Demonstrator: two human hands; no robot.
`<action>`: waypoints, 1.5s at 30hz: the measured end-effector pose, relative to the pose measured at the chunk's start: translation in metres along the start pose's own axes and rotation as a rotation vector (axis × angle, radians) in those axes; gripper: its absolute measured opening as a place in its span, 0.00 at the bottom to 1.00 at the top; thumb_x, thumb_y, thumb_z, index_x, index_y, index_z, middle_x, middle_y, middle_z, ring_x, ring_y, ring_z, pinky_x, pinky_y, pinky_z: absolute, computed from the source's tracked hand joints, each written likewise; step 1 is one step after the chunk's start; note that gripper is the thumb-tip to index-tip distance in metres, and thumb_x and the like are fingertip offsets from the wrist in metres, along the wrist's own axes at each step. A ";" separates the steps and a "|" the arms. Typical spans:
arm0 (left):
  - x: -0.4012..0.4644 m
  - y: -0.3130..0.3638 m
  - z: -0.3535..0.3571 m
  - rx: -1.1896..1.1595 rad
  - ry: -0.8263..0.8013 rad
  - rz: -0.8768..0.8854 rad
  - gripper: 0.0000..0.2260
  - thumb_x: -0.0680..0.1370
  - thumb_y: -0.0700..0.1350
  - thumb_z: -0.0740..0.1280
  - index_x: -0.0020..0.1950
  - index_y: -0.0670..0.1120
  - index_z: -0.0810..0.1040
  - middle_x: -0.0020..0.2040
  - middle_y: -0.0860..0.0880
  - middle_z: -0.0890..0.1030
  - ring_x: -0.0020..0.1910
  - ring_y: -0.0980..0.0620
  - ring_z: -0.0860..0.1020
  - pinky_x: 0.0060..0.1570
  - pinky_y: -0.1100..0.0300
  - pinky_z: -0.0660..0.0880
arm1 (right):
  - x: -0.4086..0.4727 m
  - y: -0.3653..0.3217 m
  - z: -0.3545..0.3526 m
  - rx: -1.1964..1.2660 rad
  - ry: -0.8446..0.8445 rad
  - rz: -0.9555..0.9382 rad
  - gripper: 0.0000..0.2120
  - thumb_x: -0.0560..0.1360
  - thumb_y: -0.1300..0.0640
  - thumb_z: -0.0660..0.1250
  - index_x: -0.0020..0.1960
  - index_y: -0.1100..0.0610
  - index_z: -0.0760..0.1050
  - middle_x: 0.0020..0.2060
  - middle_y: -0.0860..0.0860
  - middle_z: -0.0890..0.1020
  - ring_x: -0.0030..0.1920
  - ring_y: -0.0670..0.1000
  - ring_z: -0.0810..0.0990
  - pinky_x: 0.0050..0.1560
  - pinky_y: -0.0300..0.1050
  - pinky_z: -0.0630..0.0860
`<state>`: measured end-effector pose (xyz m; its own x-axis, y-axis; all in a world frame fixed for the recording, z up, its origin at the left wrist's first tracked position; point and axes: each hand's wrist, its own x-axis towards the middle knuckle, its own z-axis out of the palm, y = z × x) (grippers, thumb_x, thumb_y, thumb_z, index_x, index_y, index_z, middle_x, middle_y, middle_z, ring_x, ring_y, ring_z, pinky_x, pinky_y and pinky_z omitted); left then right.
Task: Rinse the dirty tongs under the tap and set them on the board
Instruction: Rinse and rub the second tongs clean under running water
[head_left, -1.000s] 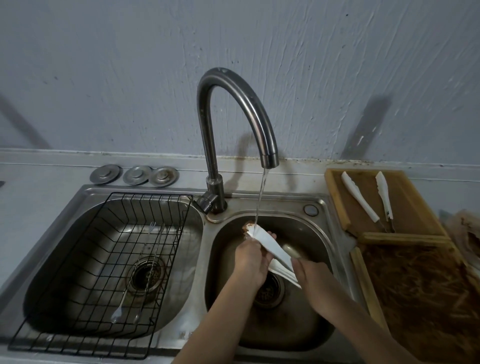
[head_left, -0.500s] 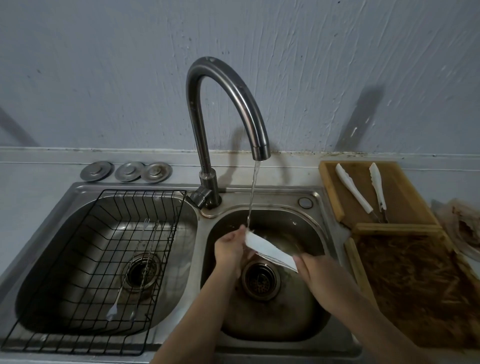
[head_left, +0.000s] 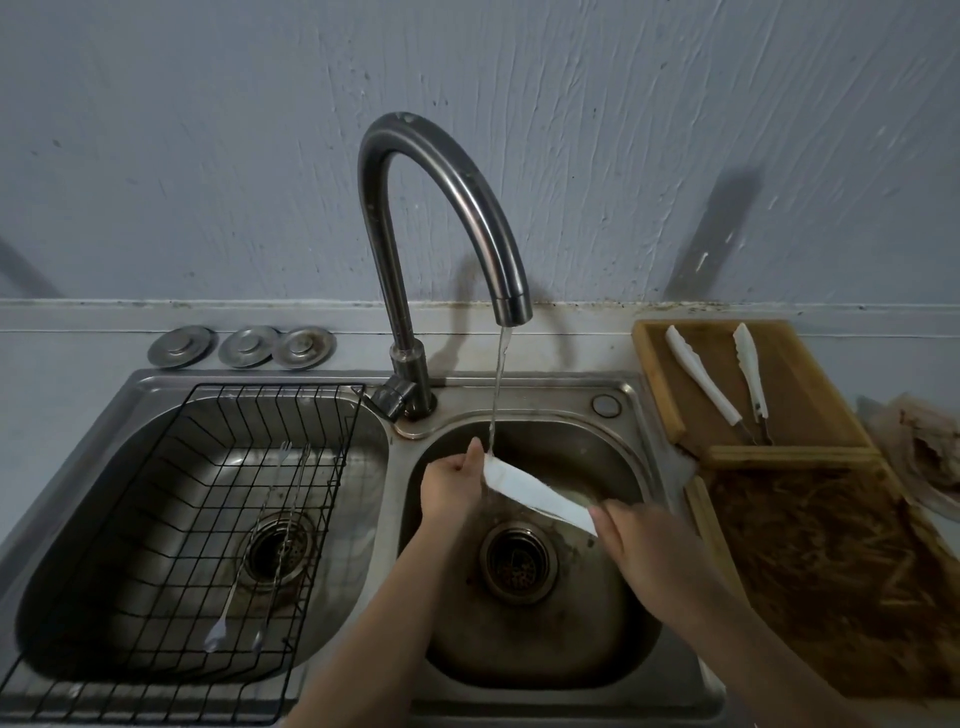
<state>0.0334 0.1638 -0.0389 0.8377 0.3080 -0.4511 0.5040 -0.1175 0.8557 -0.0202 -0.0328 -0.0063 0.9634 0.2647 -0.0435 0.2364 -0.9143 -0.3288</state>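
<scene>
Over right steel basin: both hands' fingers grasping white tongs under tap stream; grey plaster wall.

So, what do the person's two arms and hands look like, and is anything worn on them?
Both forearms come in bare from the bottom edge; no sleeve shows. The left hand and the right hand wear no gloves. No ring, watch or bracelet is visible on the parts in view, and no marks or tattoos can be seen in this dim light.

White tongs, black wire rack, brown board
</scene>
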 end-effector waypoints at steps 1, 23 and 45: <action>0.001 -0.001 -0.002 0.046 -0.026 -0.031 0.19 0.80 0.52 0.59 0.37 0.41 0.77 0.34 0.45 0.79 0.34 0.52 0.75 0.40 0.58 0.72 | -0.001 0.000 -0.001 -0.008 -0.005 -0.002 0.17 0.80 0.47 0.48 0.42 0.51 0.72 0.27 0.46 0.71 0.28 0.44 0.73 0.30 0.36 0.69; 0.008 -0.010 -0.011 0.005 0.040 0.198 0.11 0.79 0.40 0.61 0.58 0.41 0.79 0.53 0.47 0.82 0.52 0.53 0.80 0.53 0.69 0.73 | -0.007 0.008 -0.002 0.164 0.008 0.050 0.19 0.81 0.50 0.50 0.31 0.45 0.64 0.23 0.48 0.70 0.24 0.45 0.73 0.27 0.34 0.68; 0.003 0.012 -0.019 -0.151 -0.338 0.415 0.13 0.79 0.34 0.61 0.63 0.40 0.76 0.46 0.59 0.84 0.46 0.66 0.80 0.48 0.72 0.75 | -0.001 -0.001 -0.003 0.330 0.018 0.117 0.22 0.80 0.50 0.50 0.28 0.52 0.65 0.20 0.47 0.64 0.20 0.44 0.67 0.27 0.38 0.65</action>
<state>0.0378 0.1817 -0.0254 0.9929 -0.0582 -0.1036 0.1026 -0.0196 0.9945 -0.0210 -0.0335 -0.0029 0.9843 0.1562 -0.0829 0.0739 -0.7891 -0.6098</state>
